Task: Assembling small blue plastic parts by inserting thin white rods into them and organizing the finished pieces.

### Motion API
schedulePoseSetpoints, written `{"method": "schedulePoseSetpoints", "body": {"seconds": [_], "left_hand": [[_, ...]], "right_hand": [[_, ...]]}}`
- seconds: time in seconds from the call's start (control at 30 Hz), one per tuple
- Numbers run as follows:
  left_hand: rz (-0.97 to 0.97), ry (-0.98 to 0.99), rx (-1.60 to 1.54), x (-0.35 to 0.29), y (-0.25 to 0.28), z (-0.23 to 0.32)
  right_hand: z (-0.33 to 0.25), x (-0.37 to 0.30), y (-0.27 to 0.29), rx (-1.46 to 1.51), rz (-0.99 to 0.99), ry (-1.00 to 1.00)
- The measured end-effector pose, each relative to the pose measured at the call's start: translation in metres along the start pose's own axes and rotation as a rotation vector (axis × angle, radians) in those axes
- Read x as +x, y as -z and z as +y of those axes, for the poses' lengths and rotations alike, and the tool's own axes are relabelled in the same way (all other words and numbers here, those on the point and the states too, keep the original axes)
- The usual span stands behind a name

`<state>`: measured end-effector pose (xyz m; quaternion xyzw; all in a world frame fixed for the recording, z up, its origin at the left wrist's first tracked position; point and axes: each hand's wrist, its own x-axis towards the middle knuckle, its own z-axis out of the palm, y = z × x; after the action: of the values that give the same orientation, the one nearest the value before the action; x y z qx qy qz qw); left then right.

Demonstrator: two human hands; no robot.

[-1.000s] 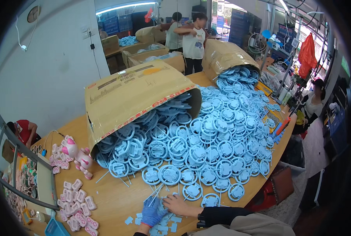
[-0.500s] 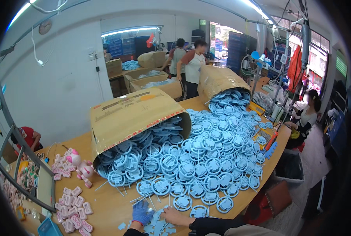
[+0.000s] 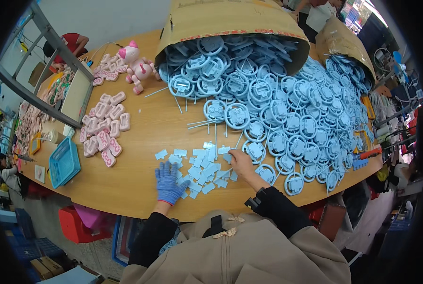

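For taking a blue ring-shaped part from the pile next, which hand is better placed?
Probably the right hand: it is close to the nearest blue ring-shaped parts, while the gloved left hand is farther left, by the flat blue pieces.

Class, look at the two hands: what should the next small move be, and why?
Probably the right hand should sweep the flat pieces toward the gloved left hand: they lie loosely scattered between the two, with the right hand at their edge.
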<state>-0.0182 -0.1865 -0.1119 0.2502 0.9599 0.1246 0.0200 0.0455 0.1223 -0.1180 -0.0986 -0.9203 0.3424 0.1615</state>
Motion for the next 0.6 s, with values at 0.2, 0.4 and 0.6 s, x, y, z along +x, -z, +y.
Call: {"method": "schedulePoseSetpoints", "body": {"seconds": [0.2, 0.4, 0.6], "left_hand": [[0.028, -0.165, -0.082, 0.019, -0.01, 0.053], [0.118, -0.27, -0.392, 0.115, -0.021, 0.133], [-0.326, 0.484, -1.324, 0.215, -0.068, 0.179]], "right_hand": [[0.022, -0.01, -0.005, 0.388, 0.026, -0.477], [0.017, -0.009, 0.025, 0.199, -0.05, -0.408], [-0.009, -0.014, 0.007, -0.381, -0.211, 0.004]]}}
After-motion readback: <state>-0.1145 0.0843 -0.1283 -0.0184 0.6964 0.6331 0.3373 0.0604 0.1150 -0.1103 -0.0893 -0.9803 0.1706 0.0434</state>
